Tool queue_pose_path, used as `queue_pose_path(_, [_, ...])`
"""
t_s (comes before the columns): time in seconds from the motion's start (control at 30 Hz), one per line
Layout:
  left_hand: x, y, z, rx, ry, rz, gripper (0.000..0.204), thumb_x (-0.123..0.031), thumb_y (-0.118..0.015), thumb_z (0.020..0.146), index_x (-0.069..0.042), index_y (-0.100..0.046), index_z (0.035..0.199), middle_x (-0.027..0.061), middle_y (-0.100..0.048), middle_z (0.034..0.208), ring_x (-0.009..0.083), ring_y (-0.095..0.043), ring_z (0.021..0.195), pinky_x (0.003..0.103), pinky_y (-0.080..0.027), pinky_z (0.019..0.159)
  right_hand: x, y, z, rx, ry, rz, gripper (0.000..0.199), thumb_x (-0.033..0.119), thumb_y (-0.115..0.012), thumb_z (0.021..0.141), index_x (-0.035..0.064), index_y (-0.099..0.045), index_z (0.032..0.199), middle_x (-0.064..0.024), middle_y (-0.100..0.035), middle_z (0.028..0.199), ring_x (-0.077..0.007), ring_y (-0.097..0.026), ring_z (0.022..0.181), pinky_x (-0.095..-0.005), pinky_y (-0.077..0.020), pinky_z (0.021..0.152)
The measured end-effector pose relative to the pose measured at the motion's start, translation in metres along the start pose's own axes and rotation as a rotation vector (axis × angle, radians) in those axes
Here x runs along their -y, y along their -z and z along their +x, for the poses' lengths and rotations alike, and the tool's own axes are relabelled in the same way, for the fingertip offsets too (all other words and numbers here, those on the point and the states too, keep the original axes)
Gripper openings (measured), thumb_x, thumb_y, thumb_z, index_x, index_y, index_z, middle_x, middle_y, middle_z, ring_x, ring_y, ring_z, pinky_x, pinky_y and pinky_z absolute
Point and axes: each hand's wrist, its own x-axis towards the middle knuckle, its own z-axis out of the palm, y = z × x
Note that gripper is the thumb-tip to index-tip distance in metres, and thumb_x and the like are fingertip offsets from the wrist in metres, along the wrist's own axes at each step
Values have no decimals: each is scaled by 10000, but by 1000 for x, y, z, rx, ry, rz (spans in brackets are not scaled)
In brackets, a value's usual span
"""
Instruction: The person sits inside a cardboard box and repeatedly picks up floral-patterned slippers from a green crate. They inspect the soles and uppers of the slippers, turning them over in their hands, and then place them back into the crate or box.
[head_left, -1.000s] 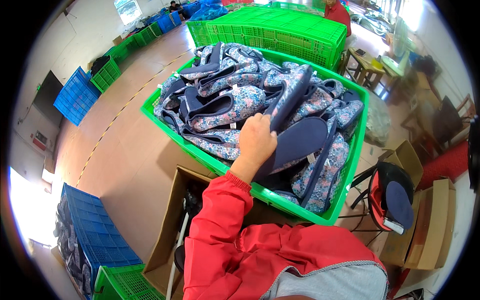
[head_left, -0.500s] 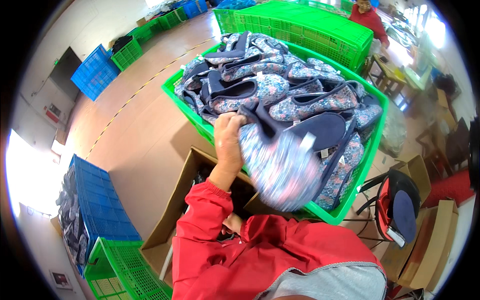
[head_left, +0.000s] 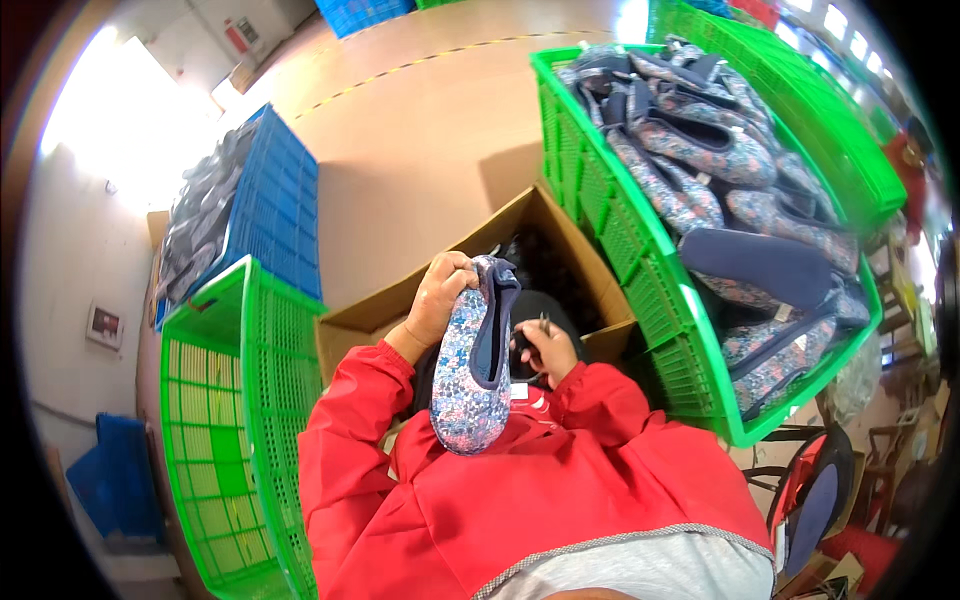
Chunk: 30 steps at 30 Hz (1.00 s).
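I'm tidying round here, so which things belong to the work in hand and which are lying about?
In use, it seems:
- blue floral fabric slipper, in left hand
- small dark tool, in right hand
- green plastic crate heaped with similar slippers

Probably lying about:
- blue plastic crate of grey items
- flat navy oval piece

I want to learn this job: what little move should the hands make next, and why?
Maybe bring the right hand a little closer to the slipper. The left hand grips the slipper near its heel, and its opening is on the right hand's side. The right hand seems to hold a small dark thing.
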Motion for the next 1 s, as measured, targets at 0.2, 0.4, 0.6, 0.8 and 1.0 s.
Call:
queue_pose_path(0.2, [4, 34, -69, 125, -29, 47, 170, -62, -668, 735, -50, -597, 888, 125, -560, 1009, 331, -577, 1017, 402, -499, 895, 21, -60, -20, 152, -31, -29, 254, 304, -612, 958, 100, -574, 1104, -3, -630, 919, -51, -572, 666, -175, -282, 424])
queue_pose_path(0.4, [3, 35, -119, 177, -8, 50, 195, -64, -661, 760, -55, -606, 947, 138, -566, 1058, 354, -585, 1042, 425, -509, 876, -4, -84, -22, 153, -138, -117, 266, 72, -753, 810, 93, -572, 1004, 20, -578, 746, -70, -538, 572, -196, -321, 436])
queue_pose_path(0.6, [10, 38, -147, 220, 218, -99, 222, -11, -625, 742, -40, -646, 961, 112, -646, 949, 268, -641, 936, 363, -522, 822, -28, -89, -31, 149, -213, -150, 213, 66, -743, 823, 72, -580, 961, 19, -579, 758, -76, -545, 578, -208, -367, 466])
queue_pose_path(0.8, [-33, 31, -117, 260, 561, -187, 285, -120, -718, 747, -37, -614, 999, 113, -596, 1043, 269, -600, 996, 354, -489, 862, -32, -89, -29, 197, -212, -143, 197, 93, -749, 842, 75, -565, 910, 14, -573, 726, -87, -538, 546, -217, -380, 465])
queue_pose_path(1.0, [-45, -3, -143, 32, 827, -396, 305, 34, -650, 760, -12, -579, 1053, 88, -558, 1046, 187, -580, 1010, 322, -465, 939, -28, -56, -22, 263, -275, -141, 150, 175, -690, 911, 73, -587, 868, -24, -620, 726, -95, -546, 513, -212, -366, 426])
